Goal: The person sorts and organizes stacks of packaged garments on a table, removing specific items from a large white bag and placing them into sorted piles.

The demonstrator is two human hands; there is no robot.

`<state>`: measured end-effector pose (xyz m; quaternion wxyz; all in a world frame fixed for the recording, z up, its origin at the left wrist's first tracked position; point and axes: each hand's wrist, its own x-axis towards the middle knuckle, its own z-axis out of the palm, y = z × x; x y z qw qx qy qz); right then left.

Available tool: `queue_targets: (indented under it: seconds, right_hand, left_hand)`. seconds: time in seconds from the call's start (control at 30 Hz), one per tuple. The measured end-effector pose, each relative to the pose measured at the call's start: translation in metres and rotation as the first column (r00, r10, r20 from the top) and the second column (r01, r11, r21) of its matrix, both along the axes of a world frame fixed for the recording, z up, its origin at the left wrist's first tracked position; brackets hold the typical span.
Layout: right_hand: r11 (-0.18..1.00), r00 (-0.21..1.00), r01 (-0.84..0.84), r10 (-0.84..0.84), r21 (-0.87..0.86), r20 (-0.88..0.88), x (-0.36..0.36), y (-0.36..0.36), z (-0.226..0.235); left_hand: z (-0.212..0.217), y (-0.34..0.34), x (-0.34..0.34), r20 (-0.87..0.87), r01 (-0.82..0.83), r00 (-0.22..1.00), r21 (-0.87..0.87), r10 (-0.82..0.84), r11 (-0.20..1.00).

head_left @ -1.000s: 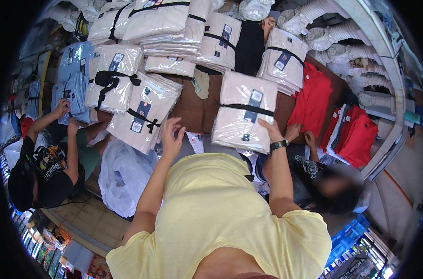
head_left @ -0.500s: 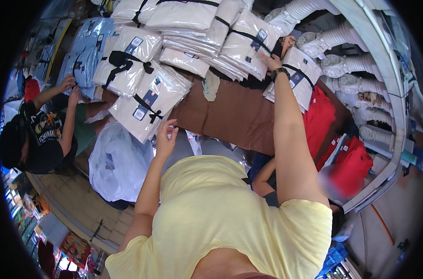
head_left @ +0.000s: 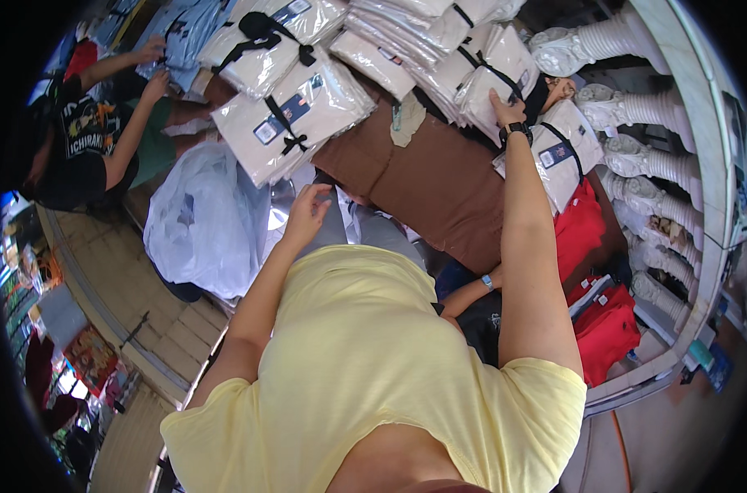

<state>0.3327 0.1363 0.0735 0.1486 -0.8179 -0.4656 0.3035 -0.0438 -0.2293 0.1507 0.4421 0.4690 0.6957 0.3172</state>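
Right hand (head_left: pixel 509 108) reaches far out at full arm's length, on the near edge of a pale wrapped bundle (head_left: pixel 488 84). Thumb lies on the wrap; the remaining fingers are partly hidden, so cannot tell whether they are clamped on it. Bundle sits at the far right of the brown cloth (head_left: pixel 443 193) over the worktop, beside other pale packs and just above a tied bundle (head_left: pixel 581 134) with a dark label.

Left hand (head_left: pixel 308 210) touches no pack; fingers loosely curled, thumb apart from them. Nearest to it: the left-hand tied stack (head_left: pixel 328 92) and the cloth's near edge.

Handling, by judgement: folded fabric in clear film, so soft and bendy, moderately heavy as a pile, not fragile. Film looks glossy; layers could slide over one another. Best hold: thumb on top, fingers beneath the near edge, close to the black tie (head_left: pixel 511 85), other palm under the opposite side. Lifting by the tie alone may let the ends sag.
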Motion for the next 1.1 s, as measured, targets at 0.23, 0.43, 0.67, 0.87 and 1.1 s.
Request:
queue_targets:
  seconds: [0.23,0.43,0.67,0.87,1.1]
  right_hand:
    - [0.944,0.98,-0.164,0.123,0.286,0.156,-0.039,-0.069,0.04]
    - [0.786,0.925,-0.334,0.378,0.52,0.024,-0.067,-0.155,0.049]
    - [0.834,0.691,-0.43,0.55,0.344,-0.47,-0.143,-0.28,0.08]
    - [0.579,0.288,-0.777,0.676,0.248,-0.678,-0.275,-0.361,0.121]
    - [-0.026,-0.193,-0.785,0.96,0.619,-0.203,-0.504,-0.434,0.12]
  left_hand:
    - [0.003,-0.02,0.002,-0.06,-0.024,0.998,0.026,0.025,0.999]
    - [0.024,-0.034,-0.037,-0.457,-0.034,0.878,0.239,0.143,0.97]
    - [0.012,-0.105,-0.2,-0.798,-0.498,0.552,-0.08,0.244,0.864]
    - [-0.059,-0.184,-0.279,-0.222,-0.246,0.965,-0.58,0.139,0.777]
    - [-0.084,-0.211,-0.202,-0.095,0.068,0.99,-0.294,-0.1,0.953]
